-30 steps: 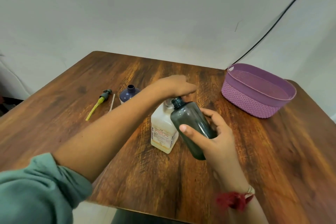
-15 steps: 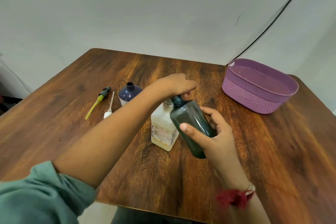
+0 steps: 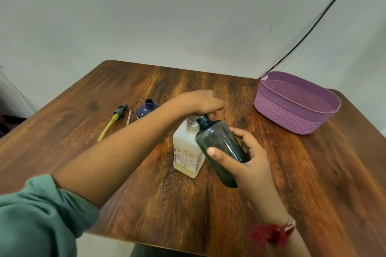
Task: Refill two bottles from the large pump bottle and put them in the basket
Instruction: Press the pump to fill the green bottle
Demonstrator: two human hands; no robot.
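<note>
Head view: left hand (image 3: 205,103) sits on top of the large pump bottle (image 3: 186,152), fingers curled down over the pump head, which is hidden under them. The pump bottle stands upright about mid-counter, pale liquid low in it. Right hand (image 3: 246,160) grips the dark grey bottle (image 3: 219,144) round its lower body, thumb on the near side, fingers wrapped behind. The bottle is held off the counter (image 3: 313,173) and tilted, its open neck leaning up against the pump's spout just under the left hand; whether the spout sits inside the neck cannot be told. No liquid visible in it yet. Second bottle, dark blue (image 3: 146,107), stands uncapped toward the far left, partly behind the left forearm. A pump top with a yellow tube (image 3: 116,120) and a thin white tube (image 3: 128,118) lie beside it, nearer the left edge. Purple basket (image 3: 292,106) at the far right corner, nothing seen in it. Judgement: first fill is in hand, task early. To do it well, keep the neck snug under the spout before each stroke, press straight down so the pump bottle does not tip or skid, and let the head rise fully between strokes. Hold the grey bottle at a steady tilt so the flow runs down its inner wall. Risks: spout slipping off the rim and dribbling on the wood; the smooth bottle turning in the grip once wet.
</note>
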